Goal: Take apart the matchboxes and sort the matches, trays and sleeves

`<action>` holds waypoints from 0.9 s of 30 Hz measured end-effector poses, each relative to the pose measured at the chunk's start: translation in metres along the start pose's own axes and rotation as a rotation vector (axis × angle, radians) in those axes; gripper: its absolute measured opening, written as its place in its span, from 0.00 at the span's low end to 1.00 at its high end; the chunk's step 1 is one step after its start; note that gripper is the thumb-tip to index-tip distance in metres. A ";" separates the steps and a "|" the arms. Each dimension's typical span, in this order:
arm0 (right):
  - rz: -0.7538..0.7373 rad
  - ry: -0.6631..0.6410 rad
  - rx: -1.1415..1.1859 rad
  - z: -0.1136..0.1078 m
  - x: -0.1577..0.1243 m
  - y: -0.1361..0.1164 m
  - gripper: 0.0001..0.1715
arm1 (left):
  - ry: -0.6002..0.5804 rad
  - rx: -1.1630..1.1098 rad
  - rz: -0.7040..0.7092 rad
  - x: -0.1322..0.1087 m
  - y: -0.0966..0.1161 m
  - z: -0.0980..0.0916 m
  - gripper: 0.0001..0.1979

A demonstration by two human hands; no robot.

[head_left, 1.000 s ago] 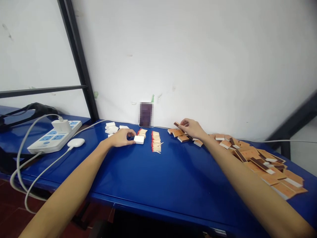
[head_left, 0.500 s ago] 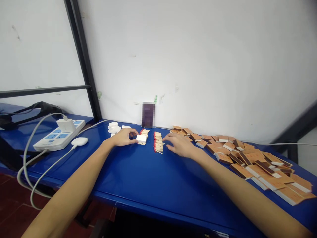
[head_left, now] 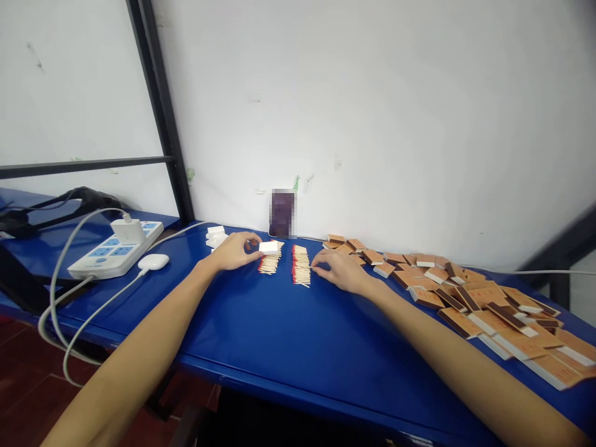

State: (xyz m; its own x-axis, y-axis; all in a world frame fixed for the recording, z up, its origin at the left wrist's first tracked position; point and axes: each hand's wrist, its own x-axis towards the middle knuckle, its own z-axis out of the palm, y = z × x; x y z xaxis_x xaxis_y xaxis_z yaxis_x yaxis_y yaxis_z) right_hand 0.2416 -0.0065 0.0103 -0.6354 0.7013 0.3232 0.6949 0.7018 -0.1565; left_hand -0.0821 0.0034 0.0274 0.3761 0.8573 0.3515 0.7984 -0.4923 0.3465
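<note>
Between thumb and fingers my left hand (head_left: 237,251) grips a small white matchbox tray (head_left: 269,248), raised over a row of matches (head_left: 269,265). Whether the tray has matches inside cannot be made out. A second row of red-tipped matches (head_left: 300,266) lies just to the right, heads pointing left. At its right edge my right hand (head_left: 339,268) has thumb and forefinger closed on the end of a matchstick. More white trays (head_left: 215,233) lie behind my left hand, partly hidden by it.
A large heap of tan matchbox sleeves (head_left: 484,295) covers the right of the blue table (head_left: 279,335). On the left are a power strip (head_left: 109,257), a white charging case (head_left: 154,261) and cables. A blurred dark phone-like object (head_left: 282,213) leans against the wall.
My left hand has lifted the white tray up and back, uncovering more of the left match row. My right hand's fingers have closed on a match. The view has shifted slightly.
</note>
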 end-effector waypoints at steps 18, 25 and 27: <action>0.231 0.095 -0.015 -0.019 0.007 -0.015 0.19 | 0.079 0.451 -0.474 -0.001 -0.009 -0.004 0.24; 0.607 0.101 -0.241 -0.075 -0.053 0.062 0.25 | 0.063 0.496 -0.540 -0.002 -0.003 -0.007 0.29; 0.728 0.053 -0.247 -0.079 -0.077 0.083 0.29 | 0.060 0.496 -0.550 -0.002 0.001 -0.008 0.33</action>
State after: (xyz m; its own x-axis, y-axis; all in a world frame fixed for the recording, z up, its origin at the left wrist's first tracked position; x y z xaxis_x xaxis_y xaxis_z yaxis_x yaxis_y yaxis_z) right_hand 0.3748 -0.0126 0.0461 0.0232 0.9642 0.2643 0.9906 0.0134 -0.1358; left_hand -0.0860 0.0006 0.0340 -0.1548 0.9437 0.2924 0.9879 0.1442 0.0576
